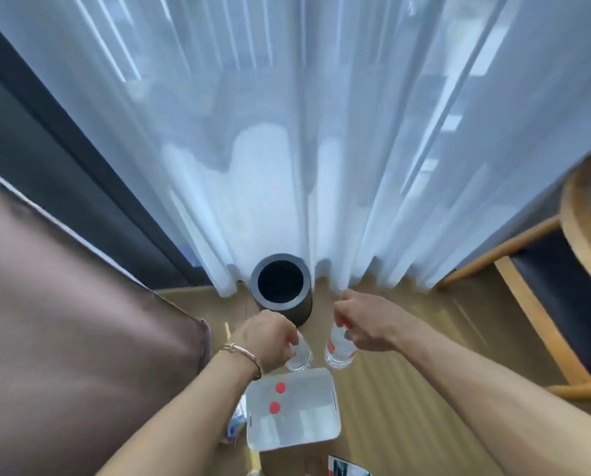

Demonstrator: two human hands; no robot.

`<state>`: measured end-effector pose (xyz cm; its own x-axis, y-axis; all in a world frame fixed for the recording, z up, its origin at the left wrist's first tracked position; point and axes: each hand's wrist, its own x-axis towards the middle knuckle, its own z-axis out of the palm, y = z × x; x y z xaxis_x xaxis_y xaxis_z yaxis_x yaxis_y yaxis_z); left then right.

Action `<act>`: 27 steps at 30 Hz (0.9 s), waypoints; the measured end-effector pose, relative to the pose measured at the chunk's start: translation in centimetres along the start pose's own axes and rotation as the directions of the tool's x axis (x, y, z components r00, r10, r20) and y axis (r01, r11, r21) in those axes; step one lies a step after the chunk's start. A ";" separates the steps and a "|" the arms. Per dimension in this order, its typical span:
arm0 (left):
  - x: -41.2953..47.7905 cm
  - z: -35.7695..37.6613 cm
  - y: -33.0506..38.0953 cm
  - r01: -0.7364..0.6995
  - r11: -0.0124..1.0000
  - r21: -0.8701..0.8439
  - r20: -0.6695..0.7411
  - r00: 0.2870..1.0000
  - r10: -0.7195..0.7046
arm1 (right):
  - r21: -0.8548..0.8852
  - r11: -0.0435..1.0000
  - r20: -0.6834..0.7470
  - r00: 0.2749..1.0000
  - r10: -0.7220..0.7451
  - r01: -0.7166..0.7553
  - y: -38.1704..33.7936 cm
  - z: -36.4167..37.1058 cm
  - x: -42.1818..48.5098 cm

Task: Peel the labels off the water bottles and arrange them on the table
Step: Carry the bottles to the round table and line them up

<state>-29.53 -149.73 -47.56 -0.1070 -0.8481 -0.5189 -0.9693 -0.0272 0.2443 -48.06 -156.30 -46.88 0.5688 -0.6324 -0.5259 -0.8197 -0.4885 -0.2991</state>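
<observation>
1. Left hand [265, 340] grips the neck of a clear bottle [300, 359]. No label shows on it, though the view is blurred.
2. Right hand [366, 324] grips the top of a second, labelled bottle [338, 352]. Its red label [331, 345] sits just under the fingers.
3. Both bottles hang roughly upright and just beside each other over the wood floor [407, 338]. They are between the dark waste bin [282, 261] and a white container [308, 407], which shows two red discs [280, 387] that are probably caps.
4. We judge the step in hand to be carrying the pair to the bench. The brown surface [81, 321] at left is probably that bench, but we cannot confirm it.
5. Procedure note: set the clear bottle down first to free the left hand.
6. Then brace the labelled bottle by its body and find the label seam. Peel slowly along the seam so the film comes off whole, and drop it in the waste bin.
7. Risk: a grip on the cap alone lets the bottle swing.
</observation>
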 end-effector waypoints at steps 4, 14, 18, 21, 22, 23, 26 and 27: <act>-5.3 -12.0 3.7 -0.040 0.998 0.053 -0.023 0.999 0.041 | -0.056 0.998 -0.045 0.999 -0.017 0.014 -2.7 -11.2 -6.1; -19.9 -34.2 14.6 -0.163 0.933 0.320 -0.183 0.956 0.229 | -0.314 0.949 -0.236 0.967 -0.095 0.017 -10.0 -30.2 -21.4; -23.3 -37.9 17.0 -0.188 0.908 0.374 -0.223 0.932 0.285 | -0.331 0.944 -0.284 0.955 -0.085 -0.015 -11.4 -33.1 -25.6; -23.9 -39.1 17.8 -0.218 0.897 0.384 -0.230 0.919 0.321 | -0.304 0.951 -0.317 0.947 -0.051 -0.051 -11.9 -34.1 -27.6; -24.0 -39.2 18.1 -0.234 0.890 0.391 -0.222 0.915 0.338 | -0.294 0.953 -0.323 0.946 -0.031 -0.069 -12.1 -34.1 -28.2; -24.1 -39.2 18.5 -0.255 0.881 0.398 -0.211 0.909 0.359 | -0.287 0.954 -0.327 0.945 -0.009 -0.090 -12.2 -34.1 -28.8; -24.4 -39.4 19.6 -0.326 0.855 0.404 -0.172 0.891 0.421 | -0.239 0.958 -0.344 0.936 0.068 -0.157 -12.4 -34.0 -30.4; -24.4 -39.5 19.9 -0.350 0.842 0.410 -0.162 0.881 0.445 | -0.218 0.960 -0.350 0.932 0.093 -0.178 -12.5 -33.9 -30.9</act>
<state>-37.48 -150.50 2.33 -0.4892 -0.8451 -0.2156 -0.8699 0.4905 0.0514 -53.11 -151.07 0.13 0.4772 -0.8456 -0.2392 -0.8731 -0.4872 -0.0196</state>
